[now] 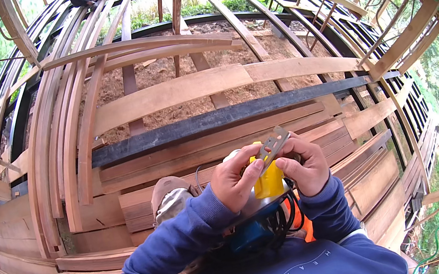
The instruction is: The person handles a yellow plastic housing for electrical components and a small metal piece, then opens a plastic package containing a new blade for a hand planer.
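Left: long, square-edged timber battens (pixel 65 134). Beside them, rough soil (pixel 162 70) shows in open bays beyond the black beam (pixel 227 115). Centre: left hand (pixel 232 180) pinches a flat, slotted metal plate (pixel 275 145) over a smooth yellow piece (pixel 269 182); right hand (pixel 306 164) has curled fingers, thumb against yellow piece, grip not determinable. Right: straight-edged planks (pixel 377 186).

The metal plate (pixel 273 147) at 4 o'clock looks smooth, the yellow plastic piece (pixel 269 183) glossy, the cloth sweatshirt (pixel 295 257) matt.
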Demonstrator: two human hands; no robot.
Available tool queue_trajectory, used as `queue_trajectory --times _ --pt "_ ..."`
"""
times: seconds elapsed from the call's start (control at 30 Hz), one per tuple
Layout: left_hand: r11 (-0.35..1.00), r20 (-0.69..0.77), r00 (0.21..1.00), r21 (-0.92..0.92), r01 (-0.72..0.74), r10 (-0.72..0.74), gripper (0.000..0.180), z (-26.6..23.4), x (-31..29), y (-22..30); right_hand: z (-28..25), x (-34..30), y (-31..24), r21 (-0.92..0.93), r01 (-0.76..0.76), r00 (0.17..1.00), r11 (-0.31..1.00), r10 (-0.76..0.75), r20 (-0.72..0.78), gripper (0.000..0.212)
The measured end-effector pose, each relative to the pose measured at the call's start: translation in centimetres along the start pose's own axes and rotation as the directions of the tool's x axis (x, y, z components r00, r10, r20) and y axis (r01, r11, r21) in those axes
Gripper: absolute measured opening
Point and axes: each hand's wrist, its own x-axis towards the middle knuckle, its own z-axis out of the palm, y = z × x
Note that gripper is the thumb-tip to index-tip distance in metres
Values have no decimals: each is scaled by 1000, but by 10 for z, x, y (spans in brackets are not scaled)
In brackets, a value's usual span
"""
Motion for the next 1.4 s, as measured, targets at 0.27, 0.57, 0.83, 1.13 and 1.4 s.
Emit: queue_trajectory --times 0.27,0.57,0.83,1.13,1.4 --pt "988 36 998 150 40 -46 32 -4 0 17 8 -2 -3 -44 -36 998 998 33 -59 4" --pt "975 39 999 221 -5 -3 33 -4 1 17 5 -6 -6 8 -122 989 992 123 -80 8" --pt "993 54 998 115 38 -44 31 -3 2 13 3 -10 -4 2 -110 991 994 110 -72 7" --pt "992 57 996 103 69 -75 31 -4 3 15 7 -9 5 12 -53 995 999 53 -82 5" --pt "991 46 998 127 44 -50 31 -4 2 12 6 -9 10 18 -17 997 1000 18 -70 6"
